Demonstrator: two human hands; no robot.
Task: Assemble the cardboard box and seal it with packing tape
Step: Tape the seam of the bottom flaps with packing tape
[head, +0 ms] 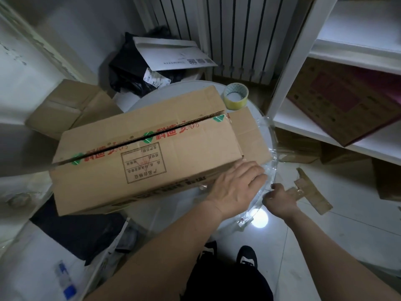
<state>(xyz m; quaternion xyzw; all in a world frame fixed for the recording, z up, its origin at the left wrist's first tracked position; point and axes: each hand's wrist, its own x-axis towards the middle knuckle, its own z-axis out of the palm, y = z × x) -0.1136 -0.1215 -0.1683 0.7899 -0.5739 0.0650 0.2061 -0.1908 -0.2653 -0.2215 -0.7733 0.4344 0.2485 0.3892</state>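
While the cardboard box [141, 153] lies at frame centre on the round table [165, 213], top seam open, the left hand [236, 187] is laid flat, fingers straight, on its lower-right corner. The right hand [280, 198] is curled at the table rim, lower right; what it holds cannot be told. The box is judged light, stiff and easily dented, best held by 2 opposite edges. The tape roll [235, 96] stands just beyond it.

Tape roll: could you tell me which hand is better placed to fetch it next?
Probably the right hand: it is beside the table's right edge, on the same side as the tape roll, while the left hand lies flat on the cardboard box.
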